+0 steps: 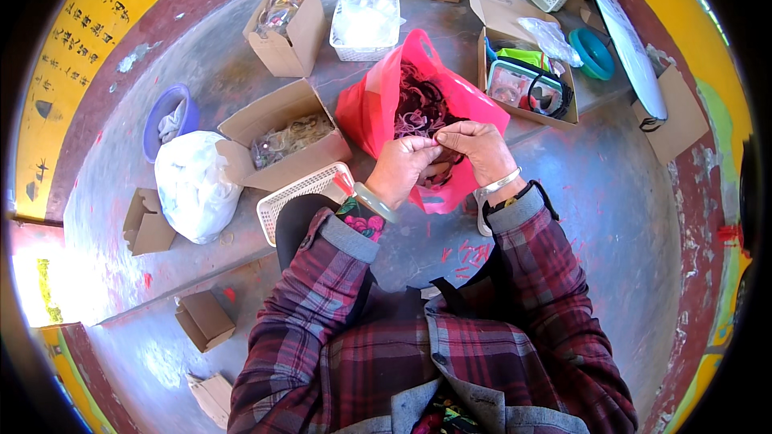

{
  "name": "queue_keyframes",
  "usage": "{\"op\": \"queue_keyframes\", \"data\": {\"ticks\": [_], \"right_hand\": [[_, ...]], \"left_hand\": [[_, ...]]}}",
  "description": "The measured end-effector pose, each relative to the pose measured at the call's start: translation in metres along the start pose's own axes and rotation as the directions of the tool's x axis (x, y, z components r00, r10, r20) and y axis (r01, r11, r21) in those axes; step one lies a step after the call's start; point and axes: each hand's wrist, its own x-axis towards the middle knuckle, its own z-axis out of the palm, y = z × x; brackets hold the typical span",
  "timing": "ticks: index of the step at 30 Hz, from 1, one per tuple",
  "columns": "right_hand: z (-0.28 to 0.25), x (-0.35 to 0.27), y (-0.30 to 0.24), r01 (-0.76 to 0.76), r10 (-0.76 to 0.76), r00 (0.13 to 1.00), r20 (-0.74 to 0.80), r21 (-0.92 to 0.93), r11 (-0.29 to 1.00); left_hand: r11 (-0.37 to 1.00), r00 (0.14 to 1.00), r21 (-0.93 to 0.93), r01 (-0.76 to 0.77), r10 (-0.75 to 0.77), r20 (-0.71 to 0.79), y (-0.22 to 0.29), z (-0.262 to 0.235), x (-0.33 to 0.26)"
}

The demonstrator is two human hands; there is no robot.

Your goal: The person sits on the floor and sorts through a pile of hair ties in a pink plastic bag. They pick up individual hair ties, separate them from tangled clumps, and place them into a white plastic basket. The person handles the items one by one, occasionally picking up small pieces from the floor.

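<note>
My left hand [402, 169] and my right hand [481, 157] meet fingertip to fingertip over a red plastic bag [367, 109]. Both are closed in a pinch; whatever small thing lies between the fingertips cannot be made out. The bag stands with its mouth wide, full of tangled dark purple and maroon stringy loops [420, 104]. Some of these loops show just below and behind my fingers. A pale bangle [375, 202] circles my left wrist, and a silvery bracelet [500, 182] and a dark band sit on the right one.
Left of the bag are a cardboard box [312, 153] of pale loops, a white plastic basket [268, 207], a stuffed white bag [197, 185] and a purple basin [193, 112]. Beyond stand another filled carton [299, 47] and a white basket [366, 54]. A box [527, 116] of mixed items sits right.
</note>
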Motion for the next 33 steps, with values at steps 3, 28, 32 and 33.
{"op": "queue_keyframes", "data": {"ticks": [3, 28, 32, 33], "right_hand": [[-0.002, -0.001, 0.002, 0.0, 0.0, 1.0, -0.009, 0.005, 1.0], [0.024, -0.021, 0.008, 0.351, -0.665, 0.715, 0.218, -0.933, 0.072], [0.025, -0.022, 0.009, 0.34, -0.663, 0.715, 0.223, -0.939, 0.051], [0.025, -0.022, 0.009, 0.338, -0.668, 0.71, 0.223, -0.94, 0.046]], "left_hand": [[0.998, 0.999, 0.038, 0.043, -0.044, 0.025, 0.0, 0.0, 0.0], [0.791, 0.94, 0.578, -0.201, 0.322, -0.114, -0.016, -0.003, 0.008], [0.78, 0.953, 0.599, -0.181, 0.289, -0.087, -0.011, -0.003, 0.005], [0.784, 0.955, 0.593, -0.185, 0.287, -0.082, -0.011, -0.003, 0.006]]}}
